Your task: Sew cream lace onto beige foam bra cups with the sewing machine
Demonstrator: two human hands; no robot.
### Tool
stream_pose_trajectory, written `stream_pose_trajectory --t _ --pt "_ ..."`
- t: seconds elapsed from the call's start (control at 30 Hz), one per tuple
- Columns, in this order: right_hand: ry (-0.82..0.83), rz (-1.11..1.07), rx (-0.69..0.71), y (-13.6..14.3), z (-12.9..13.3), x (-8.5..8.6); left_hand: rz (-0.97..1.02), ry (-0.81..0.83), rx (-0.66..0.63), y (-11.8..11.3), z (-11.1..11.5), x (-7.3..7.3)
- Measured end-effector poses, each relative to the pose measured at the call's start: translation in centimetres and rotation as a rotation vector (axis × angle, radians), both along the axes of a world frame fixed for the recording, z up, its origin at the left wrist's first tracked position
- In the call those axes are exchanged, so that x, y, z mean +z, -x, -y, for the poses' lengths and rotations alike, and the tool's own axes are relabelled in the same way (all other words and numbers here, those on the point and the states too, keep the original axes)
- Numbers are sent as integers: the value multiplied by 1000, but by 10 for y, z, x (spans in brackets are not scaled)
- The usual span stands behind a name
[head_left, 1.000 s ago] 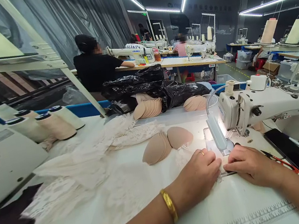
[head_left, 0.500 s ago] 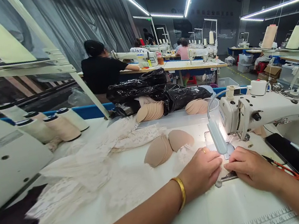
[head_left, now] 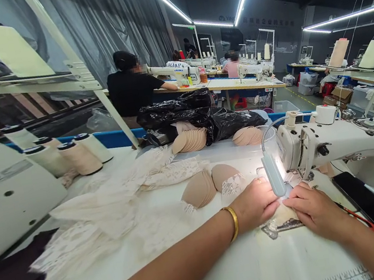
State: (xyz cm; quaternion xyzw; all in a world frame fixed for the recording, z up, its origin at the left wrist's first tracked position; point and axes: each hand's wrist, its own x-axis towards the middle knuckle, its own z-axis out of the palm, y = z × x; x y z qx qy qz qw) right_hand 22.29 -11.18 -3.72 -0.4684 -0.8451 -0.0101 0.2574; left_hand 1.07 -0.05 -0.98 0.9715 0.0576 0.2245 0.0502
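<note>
My left hand has its fingers closed together at the edge of a pale fabric piece, just left of the needle area. Opposite it, the bent fingers of my right hand pinch the same fabric. The white sewing machine stands right behind the fingers, and its small lamp hides part of the needle area. Lace spreads out beyond my left hand, over a beige bra cup. A stack of similar cups lies beside it.
White lace fabric covers the table's left part. Thread cones stand behind it. A phone and orange-handled scissors lie right of my right hand. Black plastic bags line the back edge. A co-worker sits beyond.
My left hand has slid forward and slightly right, toward the needle area. More of the pale fabric shows in front of my fingers. My right hand has barely shifted.
</note>
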Motion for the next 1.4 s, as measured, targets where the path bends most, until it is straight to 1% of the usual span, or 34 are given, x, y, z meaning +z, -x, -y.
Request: stream_pose_trajectory --t 0.1,0.2,0.3,0.4,0.5,0.53,0.6,0.63,0.7,0.73,0.77,0.8,0.83,0.87,0.9,0.93,0.97,1.0,1.07,1.13,1.2,1.3,1.33,1.4 --pt "2 8 -6 0 0 1 -17 6 21 0 -2 -1" --pt "10 15 -30 0 0 0 -38 22 62 -1 -3 0" --pt "28 6 -61 -1 -1 -2 -56 4 147 -2 0 5" --pt "34 -25 -58 -3 -1 -5 -97 15 237 -7 2 7" --pt "53 -101 -60 0 1 -3 -118 62 263 -10 0 6" --pt "89 -154 -82 2 3 -1 -116 74 269 -8 0 6" --pt "258 -339 -150 11 6 4 -107 87 294 1 6 7" --pt "380 -470 -181 16 8 7 -91 100 296 8 13 7" --pt "618 -771 -202 30 12 14 -24 184 259 26 38 5" --pt "703 -910 -192 37 14 16 65 312 207 35 55 3" --pt "751 -1025 -180 45 16 18 137 480 146 44 74 -1" --pt "768 -1113 -174 53 19 20 192 699 118 51 92 -6" --pt "762 -1181 -174 62 23 20 209 987 90 56 110 -10" --pt "737 -1234 -176 70 28 19 193 1342 67 59 125 -15" --pt "697 -1279 -180 79 33 18 230 1647 87 60 137 -17" --pt "648 -1321 -185 87 40 15 325 1884 125 59 145 -18" --pt "598 -1359 -188 94 47 11 470 2041 162 58 150 -16" --pt "550 -1391 -195 101 54 6 645 2114 198 57 150 -12" --pt "459 -1432 -235 111 69 -6 957 2106 248 55 144 -2" --pt "380 -1429 -299 114 80 -18 1145 2098 298 54 135 7" --pt "325 -1384 -353 112 88 -27 1243 2181 336 53 129 12" --pt "295 -1309 -374 105 94 -34 1292 2298 298 50 129 13" --pt "290 -1297 -376 104 95 -35 1288 2301 270 49 130 13" --pt "278 -1293 -398 104 95 -36 1278 2246 203 46 134 14"
